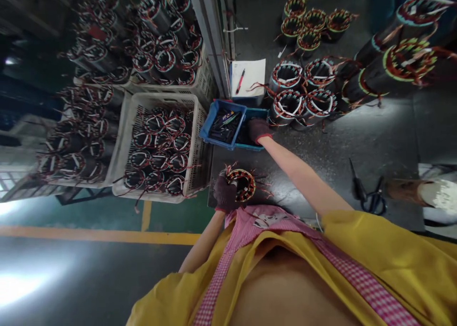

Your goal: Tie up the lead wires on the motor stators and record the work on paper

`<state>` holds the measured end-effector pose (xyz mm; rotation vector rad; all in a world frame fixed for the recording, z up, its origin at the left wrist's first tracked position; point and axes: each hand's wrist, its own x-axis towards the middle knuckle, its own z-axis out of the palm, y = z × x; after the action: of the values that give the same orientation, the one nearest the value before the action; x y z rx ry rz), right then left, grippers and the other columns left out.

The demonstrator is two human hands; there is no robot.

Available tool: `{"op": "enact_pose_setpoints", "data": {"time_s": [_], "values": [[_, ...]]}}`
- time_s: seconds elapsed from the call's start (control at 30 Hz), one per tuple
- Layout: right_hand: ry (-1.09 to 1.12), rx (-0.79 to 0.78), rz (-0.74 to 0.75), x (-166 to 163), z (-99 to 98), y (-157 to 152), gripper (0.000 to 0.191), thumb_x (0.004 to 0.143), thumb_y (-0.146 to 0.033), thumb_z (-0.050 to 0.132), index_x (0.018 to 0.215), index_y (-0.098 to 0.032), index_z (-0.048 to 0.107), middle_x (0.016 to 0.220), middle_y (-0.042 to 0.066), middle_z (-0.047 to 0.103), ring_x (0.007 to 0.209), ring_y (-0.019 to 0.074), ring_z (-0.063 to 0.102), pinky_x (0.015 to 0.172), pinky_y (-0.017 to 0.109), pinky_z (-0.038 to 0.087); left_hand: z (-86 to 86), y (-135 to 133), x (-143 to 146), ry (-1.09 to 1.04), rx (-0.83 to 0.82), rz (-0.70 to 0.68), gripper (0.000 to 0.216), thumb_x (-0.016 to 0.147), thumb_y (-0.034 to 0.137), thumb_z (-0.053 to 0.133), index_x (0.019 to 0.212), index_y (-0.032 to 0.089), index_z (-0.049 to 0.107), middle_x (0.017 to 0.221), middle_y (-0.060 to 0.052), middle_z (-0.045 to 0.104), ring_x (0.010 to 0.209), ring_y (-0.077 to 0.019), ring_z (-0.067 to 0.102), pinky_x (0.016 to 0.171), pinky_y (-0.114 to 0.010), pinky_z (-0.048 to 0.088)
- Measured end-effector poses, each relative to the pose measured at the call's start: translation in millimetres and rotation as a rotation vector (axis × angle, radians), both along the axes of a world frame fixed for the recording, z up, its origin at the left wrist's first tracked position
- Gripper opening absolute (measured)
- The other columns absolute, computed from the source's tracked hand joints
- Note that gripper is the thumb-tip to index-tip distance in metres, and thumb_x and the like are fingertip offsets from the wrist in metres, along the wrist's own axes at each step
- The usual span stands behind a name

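My left hand (225, 192), in a dark glove, grips the side of a wound motor stator (243, 184) with red and copper wires, standing at the near edge of the dark workbench (321, 145). My right hand (258, 129), also gloved, reaches forward into the teal bin (264, 113) beside the blue bin (214, 112) of small dark parts. Its fingers curl down inside the bin; what they touch is hidden.
White crates (124, 126) full of stators stand left of the bench on the floor. More stators (303, 93) are grouped at the back and right of the bench. A notepad with a red pen (240, 81) lies behind the bins. Black scissors (367, 195) rest at right.
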<state>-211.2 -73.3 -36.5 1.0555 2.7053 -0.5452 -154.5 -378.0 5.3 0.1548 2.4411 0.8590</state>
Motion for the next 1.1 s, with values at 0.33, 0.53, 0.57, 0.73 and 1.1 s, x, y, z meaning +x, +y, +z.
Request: {"op": "enact_pose_setpoints", "data": {"time_s": [0.33, 0.53, 0.57, 0.73, 1.1], "values": [[0.392, -0.497, -0.092, 132, 27.2, -48, 0.043, 0.112, -0.035, 0.050, 0.139, -0.016, 0.077, 0.129, 0.017, 0.085, 0.120, 0.0316, 0.078, 0.111, 0.046, 0.062, 1.7, 11, -16, 0.034, 0.015, -0.106, 0.065, 0.089, 0.016, 0.077, 0.154, 0.024, 0.075, 0.145, -0.009, 0.084, 0.138, -0.0313, 0.078, 0.124, -0.041, 0.060], [0.495, -0.833, -0.237, 211, 19.0, -85, 0.034, 0.094, -0.031, 0.060, 0.119, -0.017, 0.078, 0.107, 0.011, 0.085, 0.089, 0.0249, 0.076, 0.088, 0.040, 0.065, -2.6, 17, -26, 0.070, 0.007, -0.172, 0.061, 0.090, 0.017, 0.080, 0.151, 0.025, 0.077, 0.148, -0.007, 0.083, 0.141, -0.0321, 0.076, 0.126, -0.040, 0.058], [0.506, -0.819, -0.235, 214, 17.6, -87, 0.033, 0.093, -0.030, 0.060, 0.117, -0.018, 0.079, 0.111, 0.012, 0.086, 0.093, 0.0254, 0.076, 0.091, 0.041, 0.065, -3.0, 17, -26, 0.074, -0.001, -0.170, 0.061, 0.091, 0.018, 0.081, 0.151, 0.026, 0.078, 0.146, -0.007, 0.084, 0.139, -0.0328, 0.076, 0.124, -0.040, 0.059], [0.491, -0.640, -0.126, 195, 11.5, -91, 0.031, 0.096, -0.026, 0.060, 0.117, -0.018, 0.082, 0.125, 0.013, 0.086, 0.118, 0.0293, 0.077, 0.112, 0.047, 0.061, -3.9, 18, -26, 0.106, 0.013, -0.183, 0.060, 0.090, 0.016, 0.080, 0.149, 0.025, 0.079, 0.142, -0.008, 0.085, 0.133, -0.0331, 0.078, 0.121, -0.041, 0.061], [0.301, -0.839, 0.249, 160, 14.4, -59, 0.022, 0.097, -0.013, 0.062, 0.104, -0.014, 0.083, 0.113, 0.012, 0.086, 0.104, 0.0221, 0.075, 0.100, 0.036, 0.057, -4.5, 16, -28, 0.096, 0.036, -0.178, 0.052, 0.089, 0.017, 0.080, 0.140, 0.025, 0.082, 0.135, -0.008, 0.087, 0.129, -0.0325, 0.080, 0.118, -0.041, 0.063]]}}
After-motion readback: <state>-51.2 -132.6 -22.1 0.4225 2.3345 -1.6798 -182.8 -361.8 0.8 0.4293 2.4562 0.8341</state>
